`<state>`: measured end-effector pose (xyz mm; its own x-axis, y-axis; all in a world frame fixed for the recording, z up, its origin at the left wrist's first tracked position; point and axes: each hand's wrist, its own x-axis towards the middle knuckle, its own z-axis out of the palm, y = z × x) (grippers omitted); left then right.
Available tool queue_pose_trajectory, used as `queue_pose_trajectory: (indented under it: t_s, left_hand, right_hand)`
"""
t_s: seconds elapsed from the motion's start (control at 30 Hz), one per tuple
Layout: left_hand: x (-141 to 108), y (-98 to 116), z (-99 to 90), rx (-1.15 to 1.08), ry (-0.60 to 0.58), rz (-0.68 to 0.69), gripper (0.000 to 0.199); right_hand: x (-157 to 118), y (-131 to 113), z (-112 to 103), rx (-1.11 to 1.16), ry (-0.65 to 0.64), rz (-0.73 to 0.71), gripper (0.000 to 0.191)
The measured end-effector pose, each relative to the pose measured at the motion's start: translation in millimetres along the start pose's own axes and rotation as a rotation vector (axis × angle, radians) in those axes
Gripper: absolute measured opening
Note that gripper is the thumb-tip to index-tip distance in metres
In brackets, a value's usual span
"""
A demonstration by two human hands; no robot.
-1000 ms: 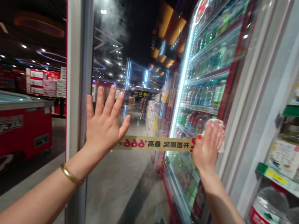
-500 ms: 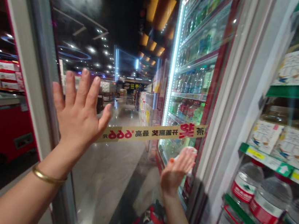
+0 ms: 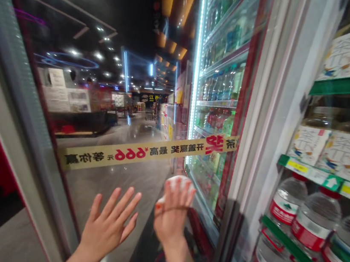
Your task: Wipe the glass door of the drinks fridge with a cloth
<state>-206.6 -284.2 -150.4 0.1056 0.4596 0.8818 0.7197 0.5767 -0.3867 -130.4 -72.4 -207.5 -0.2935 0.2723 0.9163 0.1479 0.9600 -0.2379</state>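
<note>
Lowered right-hand fingers (image 3: 173,204) over white cloth (image 3: 181,183)

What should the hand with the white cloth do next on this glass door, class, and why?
Probably the right hand should slide its white cloth sideways across the glass door, just under the yellow promotional strip. The cloth sits flat against the pane there, while the left hand is spread open, holding nothing.

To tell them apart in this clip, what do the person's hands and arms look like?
The right hand has a thin dark band across it and an orange mark at the thumb, possibly polish. The left hand shows no ring. No sleeves or gloves show.
</note>
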Motion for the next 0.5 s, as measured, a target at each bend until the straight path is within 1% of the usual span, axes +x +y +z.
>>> queue_pose_trajectory:
  t_s: [0.03,0.07,0.1,0.13,0.2,0.23,0.27,0.3,0.33,0.37,0.4,0.43,0.47,0.5]
  left_hand:
    - [-1.9,1.0,1.7,-0.005,0.002,-0.007,0.078]
    - [-1.5,1.0,2.7,-0.010,0.010,-0.013,0.078]
    - [0.2,0.4,3.2,-0.014,0.020,-0.018,0.078]
    - [2.0,-0.1,3.7,-0.013,0.030,-0.024,0.078]
    - [3.3,0.2,6.0,-0.007,0.045,-0.051,0.079]
    - [2.4,0.9,8.0,-0.002,0.047,-0.066,0.081]
    - [0.5,1.7,10.6,0.004,0.051,-0.076,0.082]
    - [-2.1,2.2,13.4,0.014,0.054,-0.077,0.084]
    - [-4.8,2.3,16.4,0.025,0.058,-0.069,0.086]
    - [-7.3,2.0,19.2,0.036,0.062,-0.052,0.088]
    - [-9.1,1.3,21.6,0.044,0.064,-0.032,0.089]
    - [-10.1,0.5,23.6,0.048,0.065,-0.019,0.089]
    - [-10.3,-0.2,25.1,0.046,0.065,-0.022,0.089]
    - [-9.5,-0.5,26.0,0.040,0.063,-0.039,0.089]
  right_hand:
    - [-12.5,-7.5,5.5,0.036,-0.069,-0.154,0.069]
    - [-23.4,-8.1,8.8,0.049,-0.101,-0.252,0.070]
    - [-31.2,-1.2,9.5,0.029,-0.070,-0.252,0.071]
    - [-35.0,12.0,7.7,-0.015,0.008,-0.161,0.073]
    - [-33.3,45.3,0.9,-0.113,0.224,0.139,0.077]
    - [-31.2,58.1,-2.1,-0.144,0.309,0.261,0.078]
    - [-30.9,64.4,-3.3,-0.158,0.358,0.329,0.078]
    - [-34.2,62.9,-2.4,-0.160,0.370,0.347,0.078]
    - [-41.5,54.0,0.9,-0.158,0.348,0.326,0.079]
    - [-52.6,40.0,6.3,-0.145,0.307,0.255,0.078]
    - [-66.0,24.2,12.9,-0.117,0.239,0.139,0.078]
    - [-79.5,10.1,19.8,-0.072,0.145,-0.014,0.075]
    - [-91.1,1.0,25.8,-0.024,0.048,-0.148,0.072]
    - [-98.9,-1.3,30.1,0.016,-0.028,-0.225,0.069]
